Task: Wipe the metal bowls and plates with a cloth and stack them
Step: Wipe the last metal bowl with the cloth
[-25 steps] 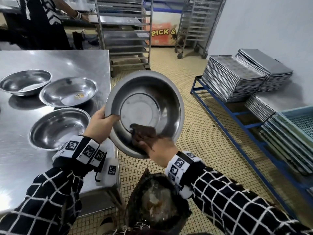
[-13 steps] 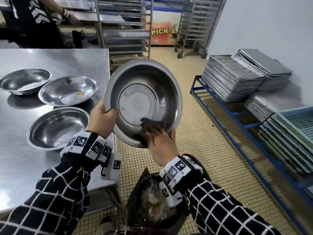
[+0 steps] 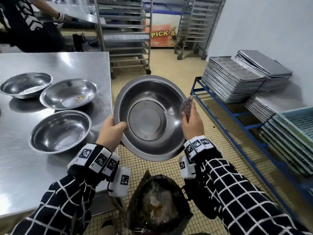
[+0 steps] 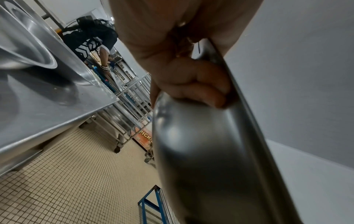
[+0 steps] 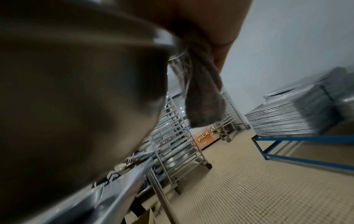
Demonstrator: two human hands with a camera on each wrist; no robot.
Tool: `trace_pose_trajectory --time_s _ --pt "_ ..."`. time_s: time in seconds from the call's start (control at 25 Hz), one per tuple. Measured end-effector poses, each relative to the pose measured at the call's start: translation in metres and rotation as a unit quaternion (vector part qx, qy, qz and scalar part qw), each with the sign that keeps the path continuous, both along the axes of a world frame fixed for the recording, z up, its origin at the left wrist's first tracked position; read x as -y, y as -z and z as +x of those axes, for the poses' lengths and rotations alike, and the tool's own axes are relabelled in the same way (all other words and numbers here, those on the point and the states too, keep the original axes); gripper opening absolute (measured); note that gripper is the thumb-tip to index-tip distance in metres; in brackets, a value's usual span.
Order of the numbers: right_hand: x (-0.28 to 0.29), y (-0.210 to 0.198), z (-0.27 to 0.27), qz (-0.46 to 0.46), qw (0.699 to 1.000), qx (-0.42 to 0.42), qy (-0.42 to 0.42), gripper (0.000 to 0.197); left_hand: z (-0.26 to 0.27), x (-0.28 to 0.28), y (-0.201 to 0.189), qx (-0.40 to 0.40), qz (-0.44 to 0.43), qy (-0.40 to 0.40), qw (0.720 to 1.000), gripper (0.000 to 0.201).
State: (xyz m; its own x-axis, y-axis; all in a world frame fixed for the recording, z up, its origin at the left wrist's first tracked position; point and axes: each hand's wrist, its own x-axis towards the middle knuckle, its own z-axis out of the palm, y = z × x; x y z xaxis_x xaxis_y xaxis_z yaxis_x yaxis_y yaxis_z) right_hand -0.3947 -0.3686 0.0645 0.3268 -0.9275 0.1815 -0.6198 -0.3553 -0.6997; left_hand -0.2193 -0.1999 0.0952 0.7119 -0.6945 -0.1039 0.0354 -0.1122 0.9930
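Presently a large metal bowl (image 3: pixel 149 119) is held tilted above the tiled floor, just beside the steel table (image 3: pixel 55 65). Its left rim is gripped by the left hand (image 3: pixel 111 131), thumb inside. A dark cloth (image 3: pixel 186 107) is pinched against the right rim by the right hand (image 3: pixel 192 124), seemingly wrapped over the edge. Three bowls (image 3: pixel 61 131) are left on the table.

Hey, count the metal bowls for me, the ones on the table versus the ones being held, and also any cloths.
Bowls on the table: 3
Bowl held in the hands: 1
Cloth: 1
Total: 5
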Motion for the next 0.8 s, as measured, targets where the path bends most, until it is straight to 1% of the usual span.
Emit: trace_pose_trajectory --time_s 0.08,0.12,0.24,0.36,0.4,0.44,0.48,0.52,0.56,0.6,0.64,0.68,0.72,0.8 --pt "0.005 -0.009 -0.001 0.037 0.996 0.079 0.024 0.034 0.001 -0.001 -0.001 -0.014 -0.001 -0.003 1.000 0.020" --pt "0.003 -0.012 -0.002 0.055 0.991 0.119 0.039 0.026 0.001 -0.001 -0.003 -0.018 -0.007 -0.012 1.000 0.021" --pt "-0.012 -0.012 0.002 0.093 0.969 0.207 0.099 0.023 -0.002 0.008 0.000 -0.047 -0.037 -0.057 0.997 0.022" --pt "-0.033 -0.008 0.009 0.144 0.936 0.281 0.154 0.020 -0.013 0.017 0.003 -0.083 -0.082 -0.117 0.986 0.023" --pt "-0.037 -0.009 0.008 0.144 0.935 0.282 0.162 0.019 -0.014 0.018 0.006 -0.072 -0.090 -0.108 0.987 0.024" --pt "-0.036 -0.012 0.004 0.141 0.938 0.272 0.161 0.017 -0.010 0.018 0.012 -0.047 -0.082 -0.082 0.992 0.028" --pt "-0.033 -0.016 -0.002 0.140 0.944 0.259 0.150 0.016 -0.003 0.017 0.014 -0.025 -0.063 -0.029 0.997 0.034" --pt "-0.029 -0.021 -0.009 0.142 0.952 0.238 0.131 0.015 0.006 0.014 0.016 -0.028 -0.038 0.030 0.998 0.040" --pt "-0.023 -0.028 -0.018 0.144 0.961 0.211 0.103 0.014 0.016 0.012 0.016 -0.057 -0.013 0.096 0.994 0.051" --pt "-0.019 -0.036 -0.025 0.143 0.970 0.180 0.075 0.014 0.024 0.008 0.017 -0.111 0.004 0.160 0.981 0.062" --pt "-0.016 -0.041 -0.029 0.139 0.977 0.155 0.054 0.013 0.023 0.004 0.017 -0.163 0.006 0.199 0.966 0.059" --pt "-0.017 -0.045 -0.031 0.139 0.979 0.141 0.042 0.013 0.018 0.002 0.018 -0.212 -0.014 0.204 0.955 0.045" --pt "-0.021 -0.045 -0.030 0.145 0.978 0.145 0.041 0.013 0.012 0.001 0.020 -0.240 -0.036 0.158 0.957 0.036" --pt "-0.036 -0.040 -0.023 0.155 0.968 0.181 0.076 0.013 -0.001 0.007 0.026 -0.257 -0.073 0.046 0.963 0.034"
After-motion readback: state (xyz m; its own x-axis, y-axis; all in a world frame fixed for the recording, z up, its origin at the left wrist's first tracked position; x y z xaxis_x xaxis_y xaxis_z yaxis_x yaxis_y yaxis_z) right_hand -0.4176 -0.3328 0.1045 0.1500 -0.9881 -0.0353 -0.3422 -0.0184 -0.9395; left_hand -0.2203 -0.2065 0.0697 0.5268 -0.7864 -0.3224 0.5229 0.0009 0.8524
